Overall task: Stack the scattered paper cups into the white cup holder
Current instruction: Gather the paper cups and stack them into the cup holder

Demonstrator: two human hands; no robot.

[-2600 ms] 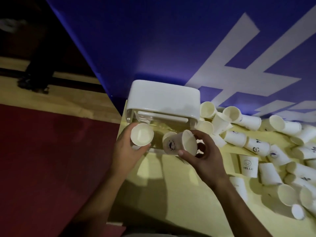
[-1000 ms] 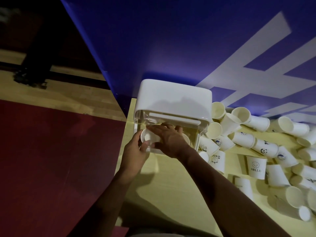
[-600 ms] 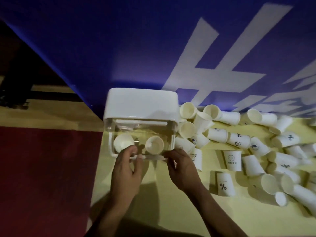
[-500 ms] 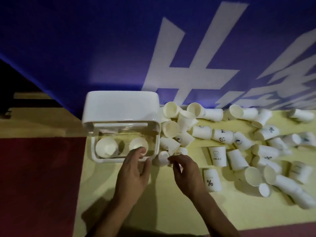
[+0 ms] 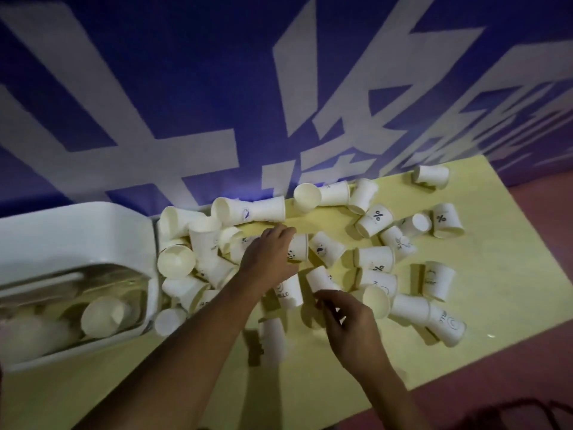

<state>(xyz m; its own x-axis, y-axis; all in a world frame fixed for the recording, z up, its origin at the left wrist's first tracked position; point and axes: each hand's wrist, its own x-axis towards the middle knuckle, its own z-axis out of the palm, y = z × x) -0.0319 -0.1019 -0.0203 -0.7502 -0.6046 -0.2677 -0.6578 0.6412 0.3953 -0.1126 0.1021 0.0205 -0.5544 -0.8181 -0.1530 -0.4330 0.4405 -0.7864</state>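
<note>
The white cup holder (image 5: pixel 74 237) stands at the left edge of the yellow table (image 5: pixel 356 367); inside its clear front a stacked cup (image 5: pixel 104 316) shows. Several white paper cups lie scattered to its right. My left hand (image 5: pixel 268 254) reaches into the pile, fingers and thumb curled round a panda-print cup (image 5: pixel 298 251). My right hand (image 5: pixel 350 325) is lower and to the right, its loosely bent fingertips at the base of a tipped cup (image 5: pixel 321 279), holding nothing.
A blue banner wall (image 5: pixel 217 88) with large white characters rises straight behind the table. More cups (image 5: pixel 446 220) spread to the far right corner. Red floor (image 5: pixel 533 274) lies beyond the table's right edge, and the near edge runs bottom right.
Both hands left the holder, where two cups now sit, and moved right into the scattered pile. The view swung right. My left hand has closed round the panda-print cup.
</note>
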